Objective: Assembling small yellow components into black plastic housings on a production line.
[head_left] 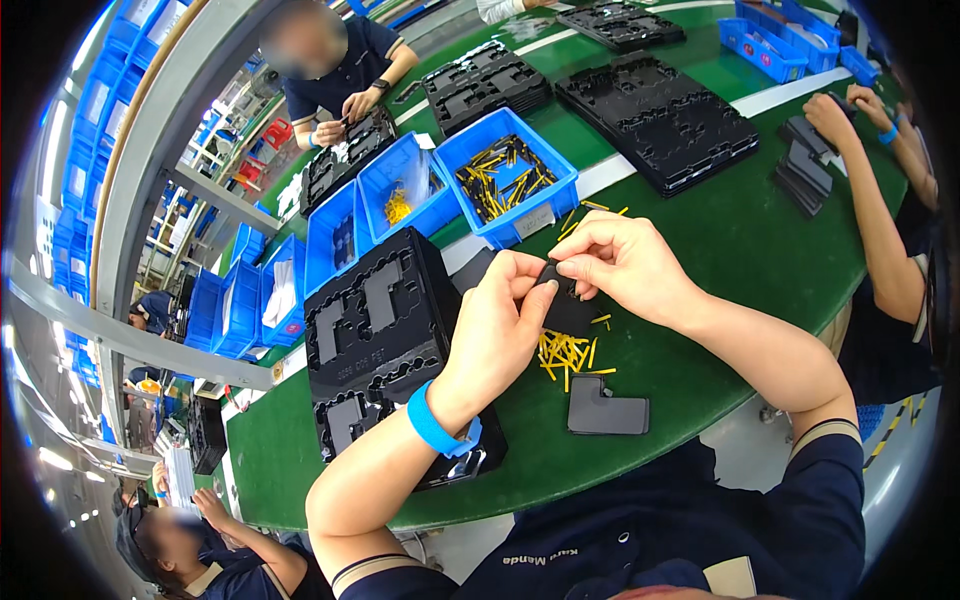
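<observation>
My left hand (498, 328), with a blue wrist strap (436, 424), pinches a small flat black piece (549, 285) between thumb and fingers. My right hand (632, 266) meets it at the piece's upper edge, thumb and fingertips pressed together there. The fingers cover much of the piece, so its full outline is hidden. Just below lie more dark pieces (572, 316), partly covered by my hands. A loose pile of thin yellow strips (563, 352) spreads over the green table beneath them. Closer to me, a flat black L-shaped piece (607, 412) rests alone.
Stacked black moulded trays (375, 345) stand left of my forearm. Beyond my hands are a blue bin (507, 178) of yellow-and-black strips and another blue bin (398, 185). More black trays (660, 120) lie farther back. Co-workers' arms (870, 220) reach in at right.
</observation>
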{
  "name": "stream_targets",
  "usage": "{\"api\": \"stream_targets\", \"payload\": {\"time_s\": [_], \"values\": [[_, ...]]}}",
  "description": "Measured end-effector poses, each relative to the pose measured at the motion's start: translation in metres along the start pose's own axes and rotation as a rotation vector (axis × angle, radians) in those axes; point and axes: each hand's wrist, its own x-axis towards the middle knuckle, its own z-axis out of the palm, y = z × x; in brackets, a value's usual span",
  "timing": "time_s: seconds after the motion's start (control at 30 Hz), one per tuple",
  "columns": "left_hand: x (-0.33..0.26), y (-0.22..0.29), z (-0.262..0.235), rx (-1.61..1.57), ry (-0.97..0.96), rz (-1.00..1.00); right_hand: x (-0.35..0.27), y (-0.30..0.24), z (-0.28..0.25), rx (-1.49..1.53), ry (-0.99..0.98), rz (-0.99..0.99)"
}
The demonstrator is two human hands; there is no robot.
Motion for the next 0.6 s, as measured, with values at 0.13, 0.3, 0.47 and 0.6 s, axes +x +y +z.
{"api": "stream_targets", "payload": {"time_s": [0.13,0.3,0.47,0.6], "values": [[0.0001,-0.0010,0.0013,-0.007,0.014,0.028,0.0004,0.0032,0.0002,-0.003,-0.002,-0.024],[-0.0014,-0.0004,0.0014,0.020,0.062,0.064,0.0027,-0.0024,-0.0058,0.014,-0.077,0.106],[-0.0025,0.0014,0.0013,0.005,0.083,0.088,0.0039,0.0045,-0.0094,0.103,-0.158,0.138],[-0.0032,0.0037,0.0008,-0.013,0.085,0.095,0.0031,0.0062,-0.0097,0.108,-0.158,0.098]]}}
